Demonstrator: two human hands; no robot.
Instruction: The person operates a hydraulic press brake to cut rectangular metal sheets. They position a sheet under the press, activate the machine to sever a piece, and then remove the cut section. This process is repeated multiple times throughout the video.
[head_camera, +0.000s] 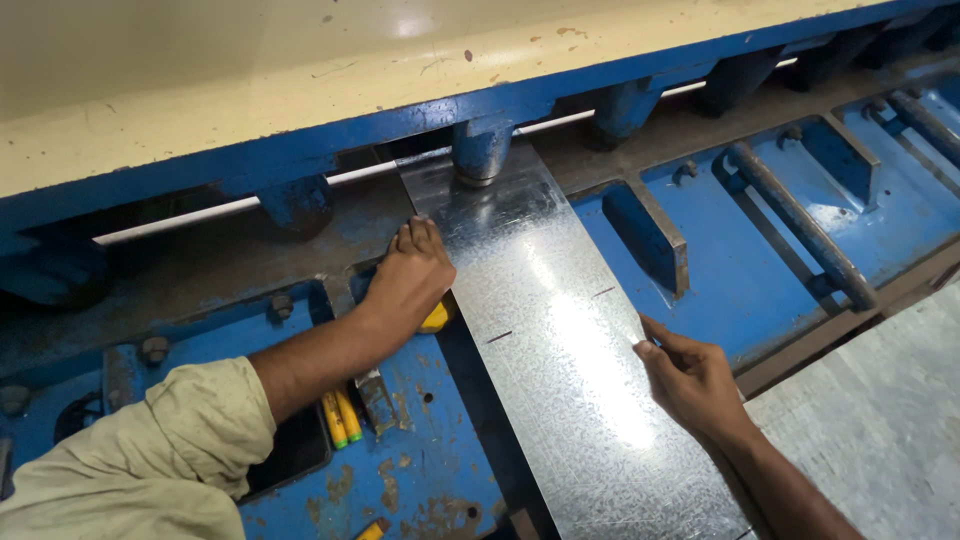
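A long shiny galvanised metal strip (570, 340) lies on the blue bed of a shearing machine (720, 270), its far end under a round blue clamp foot (480, 155). My left hand (408, 280) rests flat against the strip's left edge, fingers together and pointing to the blade slot. My right hand (690, 375) touches the strip's right edge with its fingertips. Two short dark marks sit on the strip, one near each edge.
The machine's cream upper housing (300, 70) runs across the top, with several blue clamp feet below it. Yellow pencils (340, 415) lie in a recess by my left forearm. A grey metal sheet (880, 420) lies at the lower right.
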